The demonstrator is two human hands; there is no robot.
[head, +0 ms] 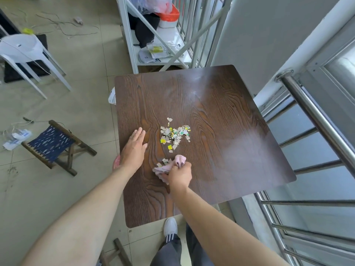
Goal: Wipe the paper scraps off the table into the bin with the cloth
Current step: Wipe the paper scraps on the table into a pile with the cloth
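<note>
A heap of small beige, yellow and green paper scraps [175,134] lies near the middle of the dark wooden table [221,120]. My right hand [179,174] is shut on a bunched pink cloth [173,165], which rests on the table just in front of the heap with a few scraps touching it. My left hand [134,148] lies flat and open on the table's left edge, left of the scraps. Under that edge, beside my left wrist, a pink rim [115,162] shows, possibly the bin; most of it is hidden.
A small folding stool with blue webbing [55,144] stands on the tiled floor to the left. A white plastic chair [25,52] is at the far left, a white shelf rack [153,35] behind the table. A steel railing [317,121] runs along the right side.
</note>
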